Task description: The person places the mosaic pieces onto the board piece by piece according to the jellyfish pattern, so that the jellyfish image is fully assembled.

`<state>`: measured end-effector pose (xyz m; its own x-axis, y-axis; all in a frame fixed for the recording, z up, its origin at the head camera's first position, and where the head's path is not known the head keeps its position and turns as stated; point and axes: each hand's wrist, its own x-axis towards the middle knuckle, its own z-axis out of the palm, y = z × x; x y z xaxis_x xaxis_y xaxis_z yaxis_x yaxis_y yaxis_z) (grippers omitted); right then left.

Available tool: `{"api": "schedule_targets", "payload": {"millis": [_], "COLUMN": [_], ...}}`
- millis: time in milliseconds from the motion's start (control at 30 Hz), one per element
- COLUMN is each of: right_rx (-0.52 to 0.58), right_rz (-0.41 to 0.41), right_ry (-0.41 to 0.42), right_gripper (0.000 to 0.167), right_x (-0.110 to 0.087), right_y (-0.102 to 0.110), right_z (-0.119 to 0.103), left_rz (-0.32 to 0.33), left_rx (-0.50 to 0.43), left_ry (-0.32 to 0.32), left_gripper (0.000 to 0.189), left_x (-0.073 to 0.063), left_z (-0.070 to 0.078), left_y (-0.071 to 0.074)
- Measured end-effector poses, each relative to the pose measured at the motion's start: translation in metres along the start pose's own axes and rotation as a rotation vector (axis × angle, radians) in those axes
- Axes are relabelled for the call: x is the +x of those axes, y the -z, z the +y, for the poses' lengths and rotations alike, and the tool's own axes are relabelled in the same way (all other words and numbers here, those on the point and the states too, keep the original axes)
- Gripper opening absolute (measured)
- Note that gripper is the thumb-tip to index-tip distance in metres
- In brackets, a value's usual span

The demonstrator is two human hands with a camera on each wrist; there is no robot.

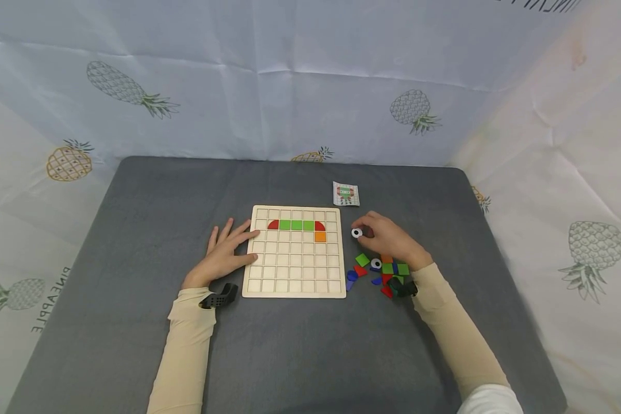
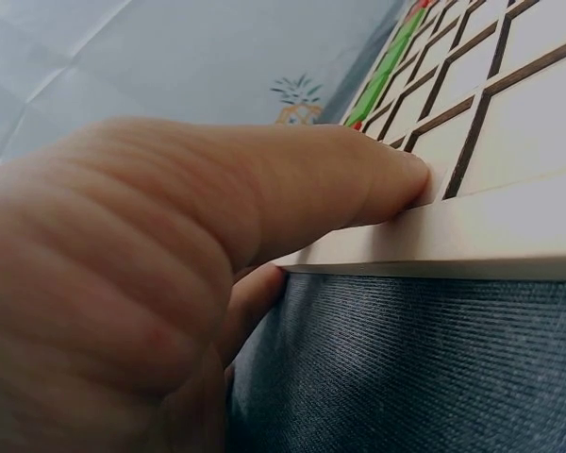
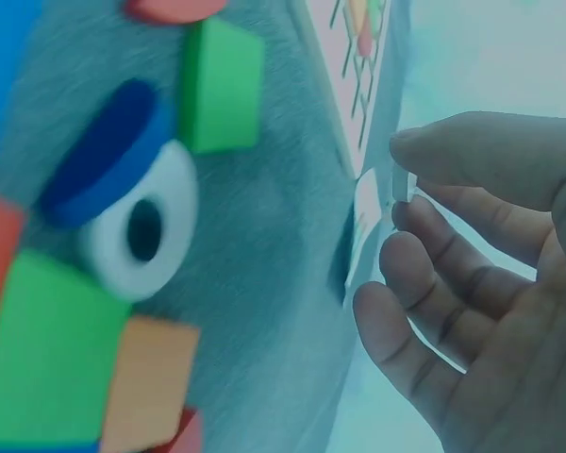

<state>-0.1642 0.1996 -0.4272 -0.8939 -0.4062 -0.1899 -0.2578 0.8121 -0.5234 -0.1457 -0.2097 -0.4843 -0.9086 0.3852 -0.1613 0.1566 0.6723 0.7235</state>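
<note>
A wooden grid board lies on the dark table. Along its upper rows sit two red rounded pieces, three green squares and an orange square. My left hand is spread at the board's left side, its thumb resting on the frame. To the right of the board, my right hand pinches a round white eye piece with a black centre between thumb and fingers. The piece shows edge-on in the right wrist view.
Right of the board lies a loose pile of coloured pieces, among them a second eye piece, a green square, a red piece and blue pieces. Behind the board's right corner is a small printed card.
</note>
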Motion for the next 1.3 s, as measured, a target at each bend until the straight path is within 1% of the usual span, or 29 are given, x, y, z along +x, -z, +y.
{"api": "schedule_targets", "payload": {"millis": [133, 233, 433, 600, 800, 1000, 1133, 1300], "right_rx": [-0.018, -0.03, -0.049, -0.052, -0.049, -0.106, -0.153, -0.245], "right_rz": [0.009, 0.015, 0.009, -0.006, -0.028, -0.033, -0.012, 0.024], "right_ry": [0.011, 0.035, 0.072, 0.095, 0.094, 0.111, 0.134, 0.134], "right_gripper": [0.031, 0.032, 0.032, 0.032, 0.032, 0.032, 0.032, 0.03], "right_x": [0.009, 0.017, 0.033, 0.045, 0.055, 0.06, 0.061, 0.063], "right_y": [0.0, -0.001, -0.003, -0.008, -0.018, -0.031, -0.037, -0.043], "right_z": [-0.009, -0.017, -0.036, -0.046, -0.055, -0.062, -0.065, -0.068], "left_rz": [0.007, 0.013, 0.007, 0.012, 0.016, 0.012, 0.015, 0.014], "left_rx": [-0.001, -0.005, -0.018, 0.003, 0.009, -0.003, -0.004, -0.004], "left_ry": [0.0, 0.002, 0.001, -0.008, -0.006, -0.001, -0.003, -0.003], "left_gripper": [0.067, 0.066, 0.065, 0.064, 0.064, 0.065, 0.065, 0.065], "left_x": [0.0, -0.001, -0.002, -0.001, 0.0, -0.001, -0.001, -0.001], "left_z": [-0.001, -0.001, 0.0, 0.002, 0.004, 0.002, 0.002, 0.003], "left_y": [-0.001, -0.001, -0.002, -0.002, 0.0, 0.001, 0.001, 0.001]}}
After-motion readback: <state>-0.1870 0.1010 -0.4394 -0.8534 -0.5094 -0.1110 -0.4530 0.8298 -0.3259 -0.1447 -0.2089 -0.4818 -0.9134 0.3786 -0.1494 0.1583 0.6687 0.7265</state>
